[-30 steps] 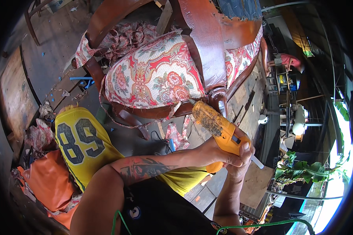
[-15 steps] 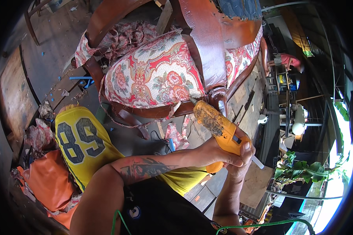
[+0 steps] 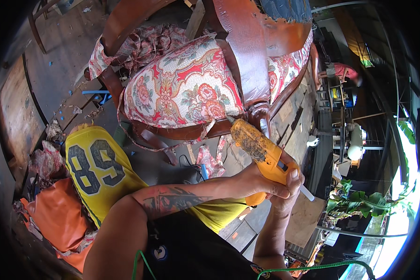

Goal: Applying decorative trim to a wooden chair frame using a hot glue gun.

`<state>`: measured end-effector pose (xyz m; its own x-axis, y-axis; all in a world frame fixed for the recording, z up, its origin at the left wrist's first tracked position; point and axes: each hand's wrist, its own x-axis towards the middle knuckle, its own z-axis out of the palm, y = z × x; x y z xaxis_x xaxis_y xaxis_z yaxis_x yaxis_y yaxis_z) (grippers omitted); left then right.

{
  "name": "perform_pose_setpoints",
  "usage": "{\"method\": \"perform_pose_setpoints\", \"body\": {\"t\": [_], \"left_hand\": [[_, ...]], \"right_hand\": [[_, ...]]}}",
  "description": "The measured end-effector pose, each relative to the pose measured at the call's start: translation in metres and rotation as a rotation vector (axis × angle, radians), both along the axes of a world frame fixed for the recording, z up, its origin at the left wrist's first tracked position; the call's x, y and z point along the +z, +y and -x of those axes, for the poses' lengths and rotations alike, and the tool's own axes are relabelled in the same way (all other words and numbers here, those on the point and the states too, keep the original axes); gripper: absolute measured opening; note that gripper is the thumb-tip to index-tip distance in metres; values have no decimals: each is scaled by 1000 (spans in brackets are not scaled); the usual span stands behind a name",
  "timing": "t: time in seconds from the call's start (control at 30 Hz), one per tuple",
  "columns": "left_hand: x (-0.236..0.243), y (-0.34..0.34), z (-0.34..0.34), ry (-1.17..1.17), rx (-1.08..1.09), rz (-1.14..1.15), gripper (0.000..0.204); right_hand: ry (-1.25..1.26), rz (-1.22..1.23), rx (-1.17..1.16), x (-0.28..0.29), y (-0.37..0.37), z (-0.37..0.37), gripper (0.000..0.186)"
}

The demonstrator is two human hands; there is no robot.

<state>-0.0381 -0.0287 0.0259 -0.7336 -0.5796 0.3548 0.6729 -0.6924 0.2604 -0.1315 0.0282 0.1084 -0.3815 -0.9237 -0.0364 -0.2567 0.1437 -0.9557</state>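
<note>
A worn yellow hot glue gun (image 3: pixel 256 147) with dark grime on its side is held in front of me. Its nozzle points up and left, at the frayed lower edge of a chair's floral fabric seat (image 3: pixel 182 93), near a front corner; I cannot tell whether it touches. A whitish glue stick (image 3: pixel 307 192) pokes out of the back. My right hand (image 3: pixel 288 191) is closed around the gun's rear, thumb on its side. My left hand (image 3: pixel 256 183) is closed against the gun's underside, its fingers partly hidden. The wooden chair frame (image 3: pixel 200 133) surrounds the seat, with torn fabric strips hanging below.
Brown leather-like covering (image 3: pixel 247 56) hangs over the chair, with a torn edge. Orange material (image 3: pixel 60 214) lies at lower left beside my yellow-clothed leg (image 3: pixel 102 163). A blue stand (image 3: pixel 98 94) sits left of the chair. A person in pink (image 3: pixel 345 73) is far right.
</note>
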Motion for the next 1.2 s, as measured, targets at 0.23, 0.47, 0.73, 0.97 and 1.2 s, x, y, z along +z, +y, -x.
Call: {"method": "perform_pose_setpoints", "body": {"t": [0.23, 0.47, 0.73, 0.97, 1.2], "left_hand": [[-1, 1, 3, 26, 22, 8, 64], [-2, 1, 4, 24, 27, 4, 65], [-3, -1, 3, -19, 6, 72, 62], [-2, -1, 3, -12, -15, 40, 62], [0, 1, 6, 10, 30, 29, 63]], "right_hand": [[17, -15, 7, 3, 1, 0, 87], [30, 0, 2, 0, 0, 1, 89], [27, 30, 6, 0, 0, 0, 89], [17, 32, -6, 1, -1, -1, 92], [36, 40, -24, 2, 0, -2, 93]]}}
